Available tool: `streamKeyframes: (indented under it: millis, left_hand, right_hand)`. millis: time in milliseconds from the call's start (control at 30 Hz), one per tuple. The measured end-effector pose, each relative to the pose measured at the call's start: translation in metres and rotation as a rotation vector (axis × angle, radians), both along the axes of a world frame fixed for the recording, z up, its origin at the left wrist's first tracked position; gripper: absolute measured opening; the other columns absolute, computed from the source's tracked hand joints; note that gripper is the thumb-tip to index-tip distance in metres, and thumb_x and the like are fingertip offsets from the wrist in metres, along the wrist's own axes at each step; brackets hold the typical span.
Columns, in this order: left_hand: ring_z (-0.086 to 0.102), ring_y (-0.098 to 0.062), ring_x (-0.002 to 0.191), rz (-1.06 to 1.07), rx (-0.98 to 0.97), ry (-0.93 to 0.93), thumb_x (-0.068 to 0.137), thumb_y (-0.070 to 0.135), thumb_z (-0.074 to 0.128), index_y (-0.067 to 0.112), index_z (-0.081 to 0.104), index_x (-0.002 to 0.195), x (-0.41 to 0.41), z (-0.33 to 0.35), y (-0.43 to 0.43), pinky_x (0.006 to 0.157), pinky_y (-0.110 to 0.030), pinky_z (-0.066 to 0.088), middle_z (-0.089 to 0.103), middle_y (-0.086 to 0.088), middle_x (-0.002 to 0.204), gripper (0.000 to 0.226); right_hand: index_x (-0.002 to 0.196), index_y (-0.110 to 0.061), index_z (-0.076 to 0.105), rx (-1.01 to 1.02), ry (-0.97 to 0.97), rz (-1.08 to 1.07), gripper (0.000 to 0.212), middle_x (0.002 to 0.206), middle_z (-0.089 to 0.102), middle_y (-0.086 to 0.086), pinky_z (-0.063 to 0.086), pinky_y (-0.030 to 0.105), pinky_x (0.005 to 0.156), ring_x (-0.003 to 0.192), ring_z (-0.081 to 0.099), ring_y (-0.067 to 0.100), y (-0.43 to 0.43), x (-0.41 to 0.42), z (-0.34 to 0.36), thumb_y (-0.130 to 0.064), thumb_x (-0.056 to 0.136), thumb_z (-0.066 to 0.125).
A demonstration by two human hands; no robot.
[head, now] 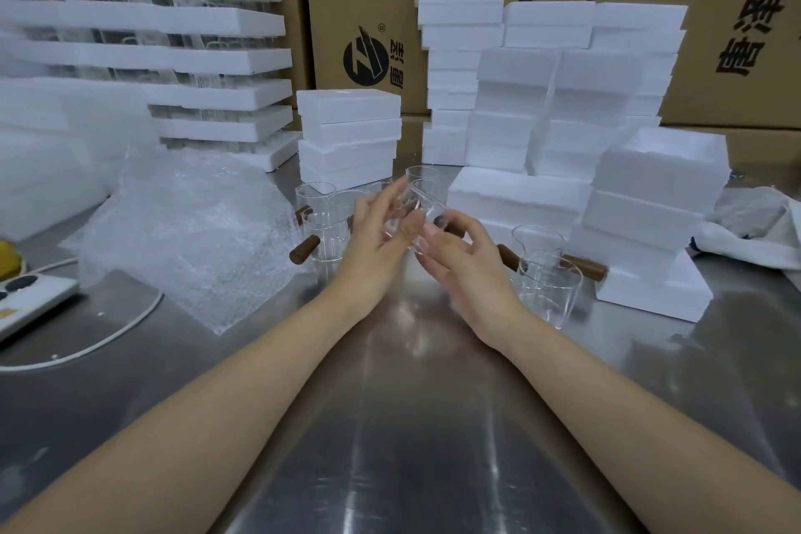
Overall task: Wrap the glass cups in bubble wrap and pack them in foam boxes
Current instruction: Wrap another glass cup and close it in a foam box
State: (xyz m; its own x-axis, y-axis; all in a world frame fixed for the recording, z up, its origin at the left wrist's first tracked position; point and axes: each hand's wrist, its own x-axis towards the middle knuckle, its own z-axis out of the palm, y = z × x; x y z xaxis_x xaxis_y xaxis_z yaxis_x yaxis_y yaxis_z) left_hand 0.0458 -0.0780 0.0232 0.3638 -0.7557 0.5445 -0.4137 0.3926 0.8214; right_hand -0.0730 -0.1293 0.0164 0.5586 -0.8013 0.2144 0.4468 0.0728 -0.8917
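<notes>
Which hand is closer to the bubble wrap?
Left. The left hand holds the glass cup right of the bubble wrap; the right hand is on the cup's far side, farther away.

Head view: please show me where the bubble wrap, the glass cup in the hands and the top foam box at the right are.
bubble wrap (186,230), head view, middle of the crumpled sheet.
glass cup (427,202), head view, its clear side wall.
top foam box (659,182), head view, its front wall.
</notes>
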Motion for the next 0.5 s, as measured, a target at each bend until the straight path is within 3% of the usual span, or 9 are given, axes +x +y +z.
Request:
streamKeyframes:
  millis: [100,167,233,300,333,433,500]
  left_hand:
    - [0.050,0.007,0.094,0.048,-0.092,-0.305,0.099,0.031,0.046,0.021,0.064,0.122,0.002,0.008,0.007,0.081,-0.008,0.038,0.046,0.014,0.101,0.031]
    - [0.051,0.002,0.081,0.299,-0.138,-0.501,0.099,0.029,0.049,0.019,0.070,0.108,0.011,0.019,0.013,0.067,-0.014,0.038,0.050,0.016,0.091,0.025]
    - [0.055,-0.007,0.079,0.679,-0.099,-0.670,0.096,0.023,0.051,0.017,0.066,0.101,0.026,0.031,0.021,0.061,-0.024,0.036,0.055,0.008,0.096,0.017]
    - [0.058,-0.024,0.088,0.928,0.170,-0.700,0.090,0.014,0.053,0.012,0.057,0.107,0.046,0.041,0.031,0.062,-0.031,0.034,0.053,-0.006,0.108,0.018]
    - [0.057,-0.030,0.092,0.980,0.411,-0.690,0.087,0.012,0.054,0.009,0.054,0.109,0.056,0.043,0.036,0.064,-0.033,0.034,0.052,-0.011,0.110,0.022]
    - [0.053,-0.027,0.087,0.902,1.199,-0.757,0.088,0.010,0.051,0.010,0.053,0.087,0.074,0.043,0.049,0.074,-0.031,0.035,0.052,-0.007,0.087,0.002]
    - [0.051,-0.023,0.078,0.800,1.405,-0.812,0.087,0.008,0.053,0.012,0.052,0.073,0.083,0.037,0.053,0.072,-0.030,0.038,0.050,-0.003,0.077,0.015]
  right_hand:
    - [0.115,-0.011,0.056,0.092,-0.062,0.144,0.033,0.112,0.062,0.019,0.047,0.041,0.102,0.112,0.060,0.032,0.002,-0.001,0.001,-0.014,0.085,0.068]
    - [0.127,-0.004,0.050,0.136,-0.084,0.177,0.051,0.125,0.059,0.025,0.047,0.042,0.102,0.112,0.060,0.034,0.003,0.000,0.003,-0.012,0.080,0.070]
    - [0.135,0.002,0.038,0.175,-0.106,0.176,0.071,0.130,0.057,0.026,0.051,0.041,0.098,0.113,0.061,0.035,0.002,0.000,0.005,-0.015,0.074,0.073]
    - [0.126,-0.004,0.041,0.198,-0.119,0.180,0.064,0.126,0.059,0.025,0.054,0.037,0.092,0.115,0.061,0.036,0.001,-0.001,0.006,-0.018,0.072,0.072]
    - [0.120,-0.008,0.042,0.208,-0.124,0.187,0.058,0.123,0.061,0.024,0.054,0.035,0.092,0.115,0.060,0.037,0.001,-0.001,0.005,-0.019,0.072,0.072]
    - [0.113,-0.011,0.046,0.217,-0.154,0.205,0.045,0.105,0.063,0.013,0.052,0.036,0.097,0.114,0.061,0.039,-0.003,-0.003,0.003,-0.019,0.079,0.073]
    - [0.123,-0.007,0.049,0.207,-0.146,0.192,0.048,0.109,0.060,0.014,0.050,0.038,0.100,0.110,0.064,0.037,-0.004,-0.004,0.004,-0.023,0.083,0.070]
